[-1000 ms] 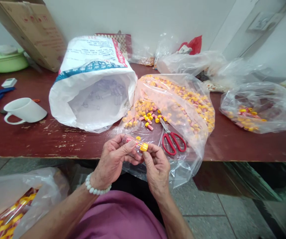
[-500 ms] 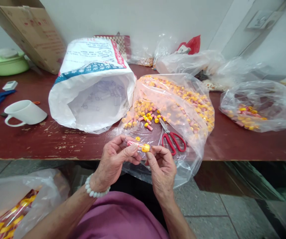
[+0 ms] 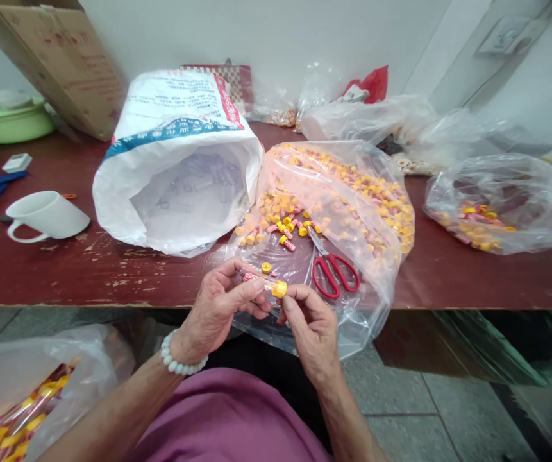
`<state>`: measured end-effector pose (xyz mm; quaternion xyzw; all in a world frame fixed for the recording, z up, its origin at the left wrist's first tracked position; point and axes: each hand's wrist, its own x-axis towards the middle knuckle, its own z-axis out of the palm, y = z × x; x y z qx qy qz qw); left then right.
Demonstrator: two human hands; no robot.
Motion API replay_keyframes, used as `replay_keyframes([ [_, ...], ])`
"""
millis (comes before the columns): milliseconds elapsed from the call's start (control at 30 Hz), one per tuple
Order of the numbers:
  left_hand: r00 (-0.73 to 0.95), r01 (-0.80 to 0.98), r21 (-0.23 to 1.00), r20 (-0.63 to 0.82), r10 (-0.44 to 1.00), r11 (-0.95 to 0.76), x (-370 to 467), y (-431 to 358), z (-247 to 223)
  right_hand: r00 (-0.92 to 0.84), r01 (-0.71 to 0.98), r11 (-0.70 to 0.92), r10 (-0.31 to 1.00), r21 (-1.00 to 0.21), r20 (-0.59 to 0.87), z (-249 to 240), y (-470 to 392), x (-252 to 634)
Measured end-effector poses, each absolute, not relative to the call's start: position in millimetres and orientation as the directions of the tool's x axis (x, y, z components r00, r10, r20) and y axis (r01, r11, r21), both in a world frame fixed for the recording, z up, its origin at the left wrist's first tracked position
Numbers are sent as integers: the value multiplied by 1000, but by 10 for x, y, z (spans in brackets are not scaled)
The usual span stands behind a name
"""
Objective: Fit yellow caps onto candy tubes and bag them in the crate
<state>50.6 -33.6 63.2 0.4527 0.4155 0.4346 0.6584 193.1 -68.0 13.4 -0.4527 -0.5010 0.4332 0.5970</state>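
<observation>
Between my hands lies a clear tube (image 3: 268, 284) with a red-and-white piece inside and a yellow cap (image 3: 279, 289) at its right end. My left hand (image 3: 230, 295) is closed around the tube's body. The fingers of my right hand (image 3: 311, 321) pinch at the yellow cap. Just beyond, a loose yellow cap (image 3: 266, 267) rests on the clear plastic. Red-handled scissors (image 3: 333, 273) lie to the right of it. Behind them spreads a clear plastic bag (image 3: 386, 256) full of yellow-capped red-and-white pieces, several of which have spilled at its mouth.
A white woven sack (image 3: 112, 192) with clear tubes inside lies open at left, beside a white mug (image 3: 49, 218). At right is a smaller clear bag (image 3: 540, 212) of capped pieces. Another bag (image 3: 93, 359) of filled tubes stands low at left. A carton (image 3: 64, 64) leans behind.
The right fingertips have shifted slightly on the yellow cap, and the tube has moved a little to the left. Both hands keep hold of it.
</observation>
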Motion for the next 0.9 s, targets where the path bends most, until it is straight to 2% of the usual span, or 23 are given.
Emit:
replay_keyframes([
  [300, 301, -189, 953, -174, 937, 238, 483, -347, 620, 71, -172, 102, 993, -980, 91, 123, -678, 1964],
  [600, 337, -206, 942, -185, 923, 264, 493, -328, 635, 104, -293, 60, 994, -954, 30, 21, -674, 1966],
  [800, 270, -226, 943, -180, 946, 244, 528, -350, 565, 113, -348, 29, 994, -937, -11, -13, -662, 1927],
  [900, 195, -245, 946, -167, 967, 212, 449, -275, 561, 174, -350, 30, 984, -936, -33, -59, -671, 1960],
])
